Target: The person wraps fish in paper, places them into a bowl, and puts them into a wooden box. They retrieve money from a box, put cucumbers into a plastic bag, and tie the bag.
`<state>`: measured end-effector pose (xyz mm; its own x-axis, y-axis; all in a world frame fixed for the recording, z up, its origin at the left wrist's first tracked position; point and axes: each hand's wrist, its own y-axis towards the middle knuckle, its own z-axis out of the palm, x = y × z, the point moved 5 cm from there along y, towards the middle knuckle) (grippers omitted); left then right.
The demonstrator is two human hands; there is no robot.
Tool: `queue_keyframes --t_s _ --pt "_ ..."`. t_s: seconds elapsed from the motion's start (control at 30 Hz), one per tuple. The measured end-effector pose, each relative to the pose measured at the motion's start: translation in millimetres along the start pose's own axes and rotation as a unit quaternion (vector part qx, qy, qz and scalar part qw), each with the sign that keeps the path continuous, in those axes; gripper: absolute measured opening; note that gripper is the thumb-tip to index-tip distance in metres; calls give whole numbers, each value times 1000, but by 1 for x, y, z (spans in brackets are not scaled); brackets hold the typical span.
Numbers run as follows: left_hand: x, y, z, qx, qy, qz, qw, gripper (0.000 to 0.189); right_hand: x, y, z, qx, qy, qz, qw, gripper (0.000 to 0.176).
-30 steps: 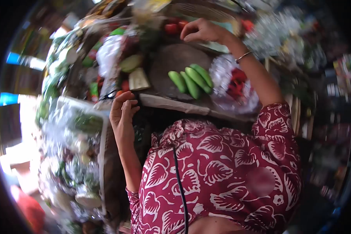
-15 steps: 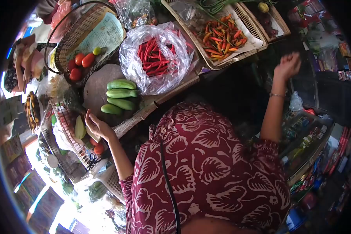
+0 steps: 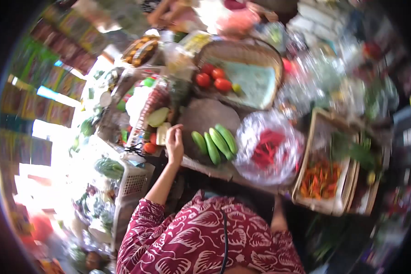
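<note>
My left hand (image 3: pixel 174 145) is at the left edge of a round grey-brown board (image 3: pixel 210 114), its fingers stretched out and holding nothing. Close beside those fingers is a pale block-like piece (image 3: pixel 162 134), with a light-green vegetable (image 3: pixel 158 117) above it. Several green cucumbers (image 3: pixel 213 143) lie side by side on the board. To their right sits a clear plastic bag (image 3: pixel 246 166) of red chillies (image 3: pixel 269 148). My right hand (image 3: pixel 279 206) is low by the table's front edge under the bag, blurred and dark, its fingers not distinguishable.
A wicker basket (image 3: pixel 278 86) with tomatoes (image 3: pixel 223 85) stands behind the board. At right, a tray (image 3: pixel 310 157) holds orange chillies (image 3: pixel 321 180). A red-and-white plastic basket (image 3: pixel 146 112) and a white crate (image 3: pixel 134 179) are on the left. A person's arm (image 3: pixel 160 13) shows at the back.
The view has turned, so the stall is now ahead. My right hand, earlier raised and closed at the right, is down near the table's front edge. My left hand stays beside the board.
</note>
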<state>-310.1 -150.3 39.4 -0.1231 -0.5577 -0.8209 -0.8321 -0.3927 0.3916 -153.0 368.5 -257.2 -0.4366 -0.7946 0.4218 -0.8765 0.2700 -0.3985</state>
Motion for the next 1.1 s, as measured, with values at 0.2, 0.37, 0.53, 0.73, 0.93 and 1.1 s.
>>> queue_keyframes --t_s 0.2,0.37,0.53,0.73,0.93,1.1 --pt "-22 -30 40 -57 -37 -96 993 19 -65 53 -37 63 -31 9 998 34" --pt "-53 -40 78 -81 -27 -99 991 20 -117 79 -73 99 -25 10 995 36" --pt "-60 -40 75 -77 -16 -90 993 20 -131 60 -86 50 62 11 997 39" --pt "-28 -42 78 -45 -143 -116 982 20 -36 -46 -205 41 559 128 818 29" --pt "-30 -40 70 -60 -175 -95 978 17 -54 -68 -174 -179 317 134 922 48" --pt "-116 -80 66 231 -267 -120 928 16 11 -32 -172 -135 540 81 827 39"
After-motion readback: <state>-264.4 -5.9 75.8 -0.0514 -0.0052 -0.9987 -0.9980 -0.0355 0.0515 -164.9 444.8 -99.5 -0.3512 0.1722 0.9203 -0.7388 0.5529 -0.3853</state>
